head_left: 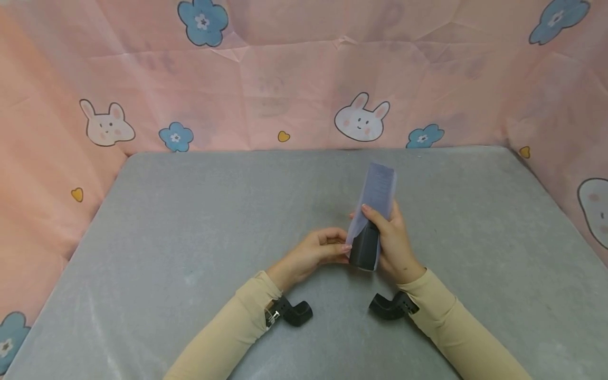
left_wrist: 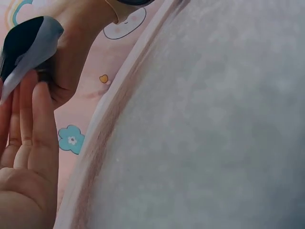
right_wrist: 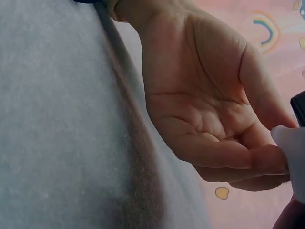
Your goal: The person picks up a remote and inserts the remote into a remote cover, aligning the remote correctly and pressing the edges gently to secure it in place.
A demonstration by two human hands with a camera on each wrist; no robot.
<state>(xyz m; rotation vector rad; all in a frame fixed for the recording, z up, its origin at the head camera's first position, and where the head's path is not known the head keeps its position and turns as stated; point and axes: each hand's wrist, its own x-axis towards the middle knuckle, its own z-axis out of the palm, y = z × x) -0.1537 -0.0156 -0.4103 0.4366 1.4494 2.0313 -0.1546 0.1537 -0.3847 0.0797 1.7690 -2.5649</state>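
Note:
A black oblong object (head_left: 364, 248) sits partly wrapped in a translucent, pale purple sleeve (head_left: 379, 184), which extends well past its far end. My right hand (head_left: 395, 240) grips both from the right, thumb lying over the sleeve. At the near left side, my left hand (head_left: 311, 253) pinches the sleeve's edge between thumb and fingertips. In the right wrist view, that left hand (right_wrist: 200, 100) has its thumb and fingers at the whitish sleeve edge (right_wrist: 293, 157). The left wrist view catches the black end (left_wrist: 21, 40) inside the sleeve (left_wrist: 43, 45), above the left fingers (left_wrist: 43, 114).
A grey cloth-covered table (head_left: 214, 211) lies beneath both hands. Pink curtain (head_left: 294, 74) with rabbits and flowers hangs along its back and sides. Black curved wrist cameras stick out beside the left wrist (head_left: 298, 313) and the right wrist (head_left: 387, 307).

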